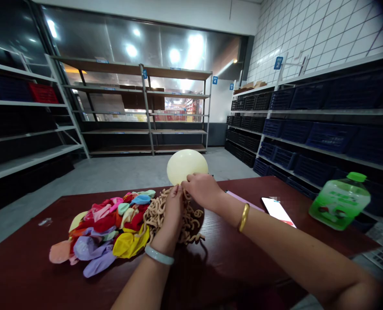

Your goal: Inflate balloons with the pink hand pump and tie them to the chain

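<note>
Left hand [174, 204] and right hand [202, 189] together, pinching balloon [186, 165] neck | curly strings [155, 217], flat balloons [107, 232] on tabletop [33, 267] | keep neck pinched tight while knotting.

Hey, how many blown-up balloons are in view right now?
1. The pale yellow inflated balloon sits at the table's far edge, both hands pinching its neck: left hand, right hand. The colourful pile of balloons is all deflated; more could hide behind it.

Both forearms reach forward and converge. The left hand [174, 206] is raised with fingers pinched together at the top. The right hand [202, 189] curls inward, fingertips meeting the left's.
</note>
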`<move>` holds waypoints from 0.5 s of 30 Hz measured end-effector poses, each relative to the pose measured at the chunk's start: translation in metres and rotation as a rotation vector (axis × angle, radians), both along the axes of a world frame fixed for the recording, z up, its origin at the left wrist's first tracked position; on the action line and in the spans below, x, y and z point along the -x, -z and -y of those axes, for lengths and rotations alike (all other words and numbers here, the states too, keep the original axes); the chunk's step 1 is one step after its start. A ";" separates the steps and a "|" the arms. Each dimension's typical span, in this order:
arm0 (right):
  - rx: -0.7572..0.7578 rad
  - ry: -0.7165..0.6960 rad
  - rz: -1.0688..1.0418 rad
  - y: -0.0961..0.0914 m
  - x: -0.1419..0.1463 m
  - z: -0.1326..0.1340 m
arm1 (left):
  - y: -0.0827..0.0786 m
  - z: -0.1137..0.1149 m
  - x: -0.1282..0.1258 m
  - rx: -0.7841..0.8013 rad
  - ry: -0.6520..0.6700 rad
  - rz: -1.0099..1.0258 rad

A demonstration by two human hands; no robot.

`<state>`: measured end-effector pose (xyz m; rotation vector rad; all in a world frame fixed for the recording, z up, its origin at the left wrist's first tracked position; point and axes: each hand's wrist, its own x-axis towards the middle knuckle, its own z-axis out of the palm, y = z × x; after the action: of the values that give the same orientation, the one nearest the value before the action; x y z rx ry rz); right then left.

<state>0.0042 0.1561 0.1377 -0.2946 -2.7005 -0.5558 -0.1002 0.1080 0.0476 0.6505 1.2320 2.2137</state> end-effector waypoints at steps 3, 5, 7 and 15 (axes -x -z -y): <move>-0.038 -0.014 0.006 0.007 0.006 0.006 | 0.003 -0.002 0.000 0.020 -0.007 0.025; -0.049 -0.020 0.009 0.010 0.009 0.009 | 0.004 -0.003 -0.002 -0.006 -0.008 0.042; -0.038 -0.030 0.010 0.010 0.011 0.010 | 0.004 -0.003 -0.004 -0.034 -0.001 0.058; 0.819 -0.080 -0.164 -0.027 0.037 -0.001 | -0.013 0.010 -0.011 0.041 0.154 0.123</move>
<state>-0.0329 0.1573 0.1647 -0.4084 -2.6197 0.6006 -0.0895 0.0977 0.0603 0.5649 1.1246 2.0641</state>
